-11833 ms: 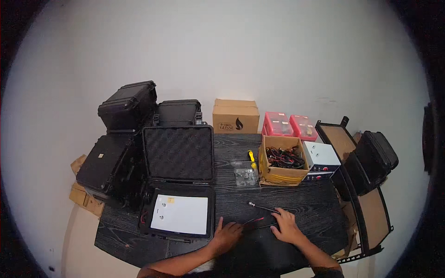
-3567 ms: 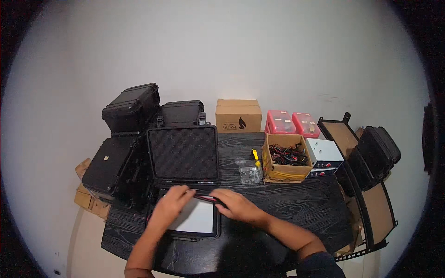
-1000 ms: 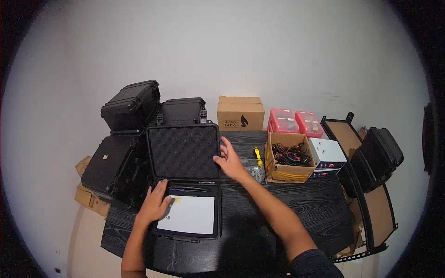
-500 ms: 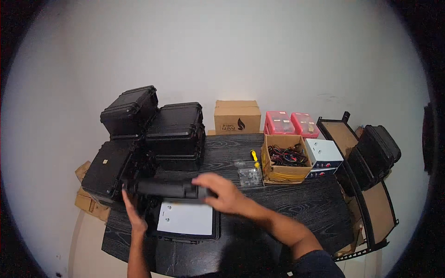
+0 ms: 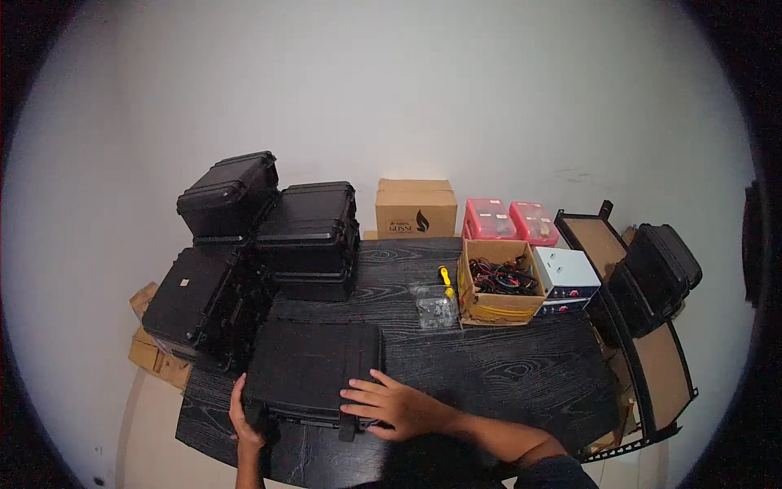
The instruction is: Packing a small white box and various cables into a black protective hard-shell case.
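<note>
A black hard case (image 5: 309,363) lies with its lid down at the front left of the table. Spread fingers of my right hand (image 5: 399,407) rest on the right part of its lid, close to the front edge. Against the case's front left corner is my left hand (image 5: 245,414), its fingers stretched upward along the side. A dark latch (image 5: 348,427) sticks out at the case's front edge, below my right fingertips. The white panel inside the case is hidden by the lid.
Stacked black cases (image 5: 305,228) stand at the left. A cardboard box of cables (image 5: 501,306), white and blue devices (image 5: 566,273), pink-lidded boxes (image 5: 490,218), a yellow tool (image 5: 445,275) and a clear parts tray (image 5: 437,311) sit right of centre. A black metal rack (image 5: 627,342) borders the right.
The raised lid has come down over the white panel, covering it. My right hand has moved down toward me onto the lid, and my left hand has lowered slightly to the front corner.
</note>
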A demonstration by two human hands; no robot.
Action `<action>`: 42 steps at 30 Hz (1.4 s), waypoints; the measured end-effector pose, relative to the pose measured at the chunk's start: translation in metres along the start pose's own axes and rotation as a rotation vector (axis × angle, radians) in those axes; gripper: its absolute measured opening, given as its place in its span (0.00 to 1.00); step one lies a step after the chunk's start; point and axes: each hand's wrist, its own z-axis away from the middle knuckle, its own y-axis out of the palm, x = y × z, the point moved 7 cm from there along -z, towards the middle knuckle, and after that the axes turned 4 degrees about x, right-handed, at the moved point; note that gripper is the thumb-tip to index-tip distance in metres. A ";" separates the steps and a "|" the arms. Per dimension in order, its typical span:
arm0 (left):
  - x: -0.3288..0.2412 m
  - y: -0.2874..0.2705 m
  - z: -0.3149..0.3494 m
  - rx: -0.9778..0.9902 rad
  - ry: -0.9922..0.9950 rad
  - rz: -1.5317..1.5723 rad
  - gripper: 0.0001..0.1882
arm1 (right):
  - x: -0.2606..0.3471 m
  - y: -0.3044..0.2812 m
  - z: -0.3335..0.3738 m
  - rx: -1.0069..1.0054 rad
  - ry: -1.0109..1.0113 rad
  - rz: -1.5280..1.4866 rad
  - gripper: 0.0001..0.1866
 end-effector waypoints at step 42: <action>0.035 0.009 0.024 -0.006 0.076 -0.299 0.60 | -0.058 0.008 -0.015 -0.162 0.258 -0.119 0.30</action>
